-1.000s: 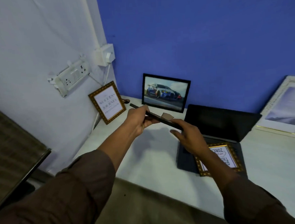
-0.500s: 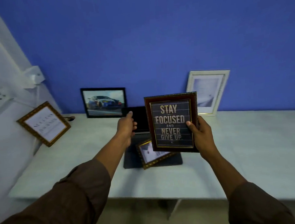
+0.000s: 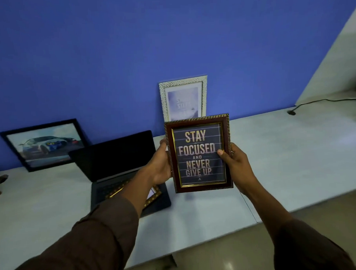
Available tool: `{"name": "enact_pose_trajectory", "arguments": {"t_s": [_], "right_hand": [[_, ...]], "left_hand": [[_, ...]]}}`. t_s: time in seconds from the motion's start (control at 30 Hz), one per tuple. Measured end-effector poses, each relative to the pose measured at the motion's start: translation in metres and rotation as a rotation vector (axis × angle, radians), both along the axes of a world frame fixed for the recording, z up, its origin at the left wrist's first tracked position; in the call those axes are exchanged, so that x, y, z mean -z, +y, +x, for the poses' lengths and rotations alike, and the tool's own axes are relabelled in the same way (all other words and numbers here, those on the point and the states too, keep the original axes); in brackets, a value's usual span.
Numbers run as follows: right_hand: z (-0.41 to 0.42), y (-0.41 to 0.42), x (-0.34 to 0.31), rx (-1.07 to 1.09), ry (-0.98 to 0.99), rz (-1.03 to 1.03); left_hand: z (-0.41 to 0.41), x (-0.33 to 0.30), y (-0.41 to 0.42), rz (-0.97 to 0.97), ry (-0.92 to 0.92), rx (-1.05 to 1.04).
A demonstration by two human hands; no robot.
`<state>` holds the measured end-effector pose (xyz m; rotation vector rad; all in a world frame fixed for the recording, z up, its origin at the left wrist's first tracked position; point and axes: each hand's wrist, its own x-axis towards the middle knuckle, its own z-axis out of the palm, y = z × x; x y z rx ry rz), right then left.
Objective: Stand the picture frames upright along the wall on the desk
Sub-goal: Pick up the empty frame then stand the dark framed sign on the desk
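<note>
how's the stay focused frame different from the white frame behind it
The Stay Focused frame has a dark reddish-brown border with gold trim; the white frame has a pale, pebbled border. The Stay Focused frame is held above the desk by the left hand and right hand; the white frame leans against the blue wall. Both are upright, portrait, and face the camera.

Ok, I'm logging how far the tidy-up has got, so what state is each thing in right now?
Quote frame: held upright in the air by both hands.
Left hand: gripping its left edge.
Right hand: gripping its right edge.
White frame: upright against the wall.
Car picture: leaning on the wall.
Laptop: open, screen dark.
Gold frame: lying on the laptop.
</note>
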<state>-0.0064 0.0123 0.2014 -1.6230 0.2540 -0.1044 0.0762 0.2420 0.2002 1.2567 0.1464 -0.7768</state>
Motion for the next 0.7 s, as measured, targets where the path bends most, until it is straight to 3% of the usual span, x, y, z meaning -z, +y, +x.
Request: {"name": "enact_pose_trajectory", "arguments": {"t_s": [0.47, 0.7], "right_hand": [[0.089, -0.039, 0.102, 0.025, 0.193, 0.149], [0.117, -0.068, 0.143, -0.035, 0.277, 0.095]], "left_hand": [[0.124, 0.09, -0.061, 0.077, 0.08, 0.052], [0.147, 0.141, -0.094, 0.139, 0.118, -0.09]]}}
